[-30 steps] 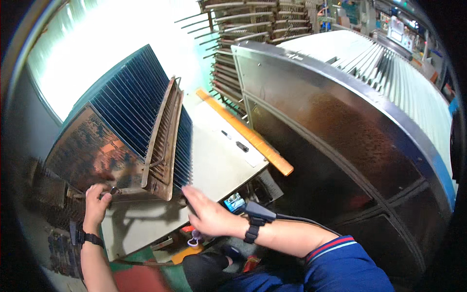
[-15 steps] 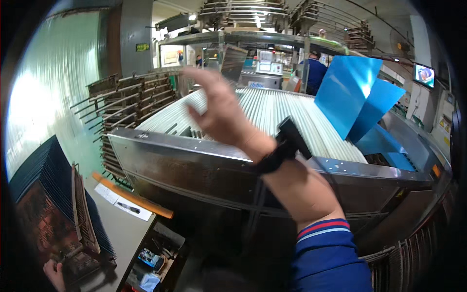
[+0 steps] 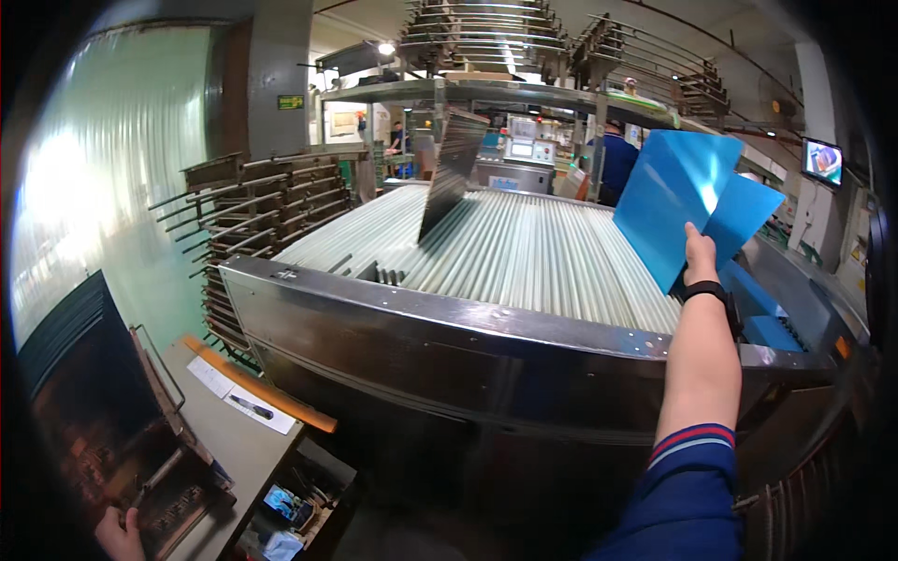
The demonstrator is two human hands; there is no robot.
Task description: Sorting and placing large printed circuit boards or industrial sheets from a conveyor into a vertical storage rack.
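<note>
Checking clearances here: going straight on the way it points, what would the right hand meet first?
Most likely the larger blue sheet, which the right hand overlaps in view; whether they touch is unclear.

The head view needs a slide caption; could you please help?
Right hand at a glossy blue flat sheet near white rods; left hand by dark flat panels.

A pale, see-through plastic curtain [image 3: 140,122] hung down the left of the frame, with a white glare glowing through it. Beside it, at upper left, rose a grey wall [image 3: 281,61] bearing a small green sign [image 3: 291,102]. A long metal shelf [image 3: 524,92] crossed the upper middle, near a bright lamp [image 3: 386,49]. At upper right, a lit screen [image 3: 822,163] hung by a pale pillar [image 3: 812,93]. A light-topped counter [image 3: 245,449] stood at lower left; the lower centre lay in deep shadow.
</note>
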